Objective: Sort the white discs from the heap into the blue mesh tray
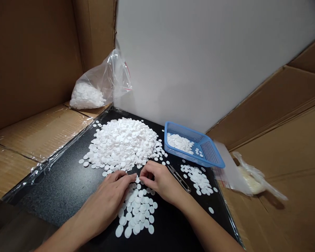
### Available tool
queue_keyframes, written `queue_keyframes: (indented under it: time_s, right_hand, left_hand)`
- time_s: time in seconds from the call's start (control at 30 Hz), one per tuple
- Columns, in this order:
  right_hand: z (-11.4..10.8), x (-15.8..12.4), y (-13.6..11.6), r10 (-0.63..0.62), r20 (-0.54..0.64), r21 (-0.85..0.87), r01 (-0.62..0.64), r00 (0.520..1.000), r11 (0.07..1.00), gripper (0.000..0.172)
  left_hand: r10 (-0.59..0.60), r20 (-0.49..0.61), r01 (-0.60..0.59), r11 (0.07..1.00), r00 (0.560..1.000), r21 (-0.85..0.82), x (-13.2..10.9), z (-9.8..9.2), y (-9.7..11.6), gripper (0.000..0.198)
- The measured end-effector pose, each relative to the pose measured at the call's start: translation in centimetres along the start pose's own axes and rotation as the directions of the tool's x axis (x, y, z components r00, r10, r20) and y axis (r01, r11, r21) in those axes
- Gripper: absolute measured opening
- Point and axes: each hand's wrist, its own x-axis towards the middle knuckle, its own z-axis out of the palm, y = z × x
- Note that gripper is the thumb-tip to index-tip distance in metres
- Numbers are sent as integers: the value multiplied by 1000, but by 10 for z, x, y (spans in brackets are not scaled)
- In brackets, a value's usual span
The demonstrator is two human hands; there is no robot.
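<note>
My left hand (112, 190) is closed, fingers curled and thumb reaching toward the other hand, just above the black tabletop (57, 189). My right hand (159, 178) is closed in a pinch close beside it. Small white discs (138, 180) show between the two sets of fingertips, and one seems to be in the right hand's pinch. What the left fingers hold, if anything, is hidden. Below the hands lies a loose spread of flat white discs (139, 210). A large heap of white discs (123, 141) rises just beyond them.
Metal thread snips (179, 178) lie beside my right wrist, near a smaller group of discs (198, 180). Behind stands a blue plastic basket (212, 154) with discs inside. A clear bag of white pieces (88, 96) sits at back left; another plastic bag (253, 178) is at right. Cardboard surrounds the table.
</note>
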Motion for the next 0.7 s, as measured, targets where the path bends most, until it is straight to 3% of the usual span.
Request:
queue_keyframes:
  time_s: [0.4, 0.6, 0.7]
  right_hand:
    - [6, -1, -5, 8, 50, -20, -7, 999, 1000, 18]
    - [-7, 3, 3, 28, -86, -31, -31, 996, 999, 16]
    - [-15, 4, 7, 51, 51, -19, -50, 997, 999, 15]
  left_hand:
    - [-19, -5, 19, 998, 1000, -66, -1, 1, -2, 38]
    - [-73, 18, 75, 982, 997, -174, 0, -6, 1, 28]
    - [-128, 24, 130, 964, 992, -231, 2, -8, 2, 26]
